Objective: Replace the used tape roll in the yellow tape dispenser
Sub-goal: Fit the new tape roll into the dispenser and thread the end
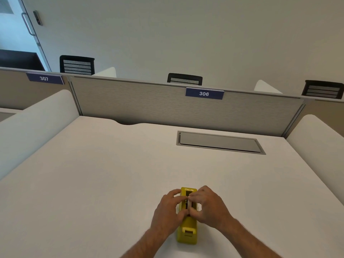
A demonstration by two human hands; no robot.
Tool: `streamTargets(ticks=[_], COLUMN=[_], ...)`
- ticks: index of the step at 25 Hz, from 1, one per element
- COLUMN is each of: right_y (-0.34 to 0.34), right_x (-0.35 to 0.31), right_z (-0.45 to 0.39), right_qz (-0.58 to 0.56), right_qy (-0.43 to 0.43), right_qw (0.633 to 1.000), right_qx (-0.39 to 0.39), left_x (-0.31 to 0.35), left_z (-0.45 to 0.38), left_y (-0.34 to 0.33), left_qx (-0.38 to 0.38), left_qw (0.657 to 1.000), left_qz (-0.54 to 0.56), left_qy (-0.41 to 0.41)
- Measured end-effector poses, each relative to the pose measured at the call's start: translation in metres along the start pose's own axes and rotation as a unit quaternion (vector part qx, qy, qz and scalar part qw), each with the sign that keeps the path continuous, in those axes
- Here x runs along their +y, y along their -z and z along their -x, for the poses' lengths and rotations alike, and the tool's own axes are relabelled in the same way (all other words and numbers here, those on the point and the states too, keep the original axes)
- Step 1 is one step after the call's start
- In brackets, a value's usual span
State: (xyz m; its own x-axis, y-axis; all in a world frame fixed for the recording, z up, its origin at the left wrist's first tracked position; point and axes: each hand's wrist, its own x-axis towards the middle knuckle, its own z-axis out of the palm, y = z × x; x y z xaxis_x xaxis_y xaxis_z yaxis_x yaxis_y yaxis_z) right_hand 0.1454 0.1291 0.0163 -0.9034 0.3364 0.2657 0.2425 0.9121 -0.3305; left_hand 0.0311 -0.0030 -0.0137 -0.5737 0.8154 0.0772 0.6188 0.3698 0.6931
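Observation:
The yellow tape dispenser (187,229) stands on the white desk (104,179) near its front edge, long axis pointing away from me. Both hands meet over its open middle slot. My left hand (168,209) comes in from the left and my right hand (208,205) from the right. Their fingertips pinch a thin whitish tape roll (189,203) that stands on edge in the slot. Most of the roll is hidden by the fingers. I cannot tell whether it rests on its hub.
A closed grey cable hatch (219,142) is set into the desk at the back right. A fabric partition (158,105) with the label 306 (204,93) closes the far side. White side panels flank the desk. Black chair backs show behind the partition.

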Motion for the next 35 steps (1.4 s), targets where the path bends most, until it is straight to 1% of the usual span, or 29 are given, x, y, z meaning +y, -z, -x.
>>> streamTargets(ticks=[6,12,20,30,35], right_y=[0.002,0.0,0.006,0.009,0.007], right_x=[0.002,0.002,0.002,0.001,0.0], right_z=[-0.004,-0.003,-0.006,-0.011,-0.011], right_qz=[-0.029,-0.012,-0.032,-0.033,-0.026], right_qy=[-0.019,-0.015,-0.027,-0.026,-0.043], right_qw=[0.999,0.999,0.999,0.998,0.997], right_qx=[-0.014,-0.031,-0.035,-0.056,-0.057], left_x=[0.0,0.001,0.0,0.003,0.003], left_z=[-0.001,-0.003,-0.004,-0.005,-0.003], left_y=[-0.001,-0.001,-0.001,0.001,-0.001], left_qx=[-0.001,-0.004,-0.011,-0.004,0.005], left_qw=[1.0,1.0,1.0,1.0,1.0], left_qz=[-0.007,-0.006,0.007,0.002,0.0], left_qy=[0.0,0.004,-0.002,0.007,0.007])
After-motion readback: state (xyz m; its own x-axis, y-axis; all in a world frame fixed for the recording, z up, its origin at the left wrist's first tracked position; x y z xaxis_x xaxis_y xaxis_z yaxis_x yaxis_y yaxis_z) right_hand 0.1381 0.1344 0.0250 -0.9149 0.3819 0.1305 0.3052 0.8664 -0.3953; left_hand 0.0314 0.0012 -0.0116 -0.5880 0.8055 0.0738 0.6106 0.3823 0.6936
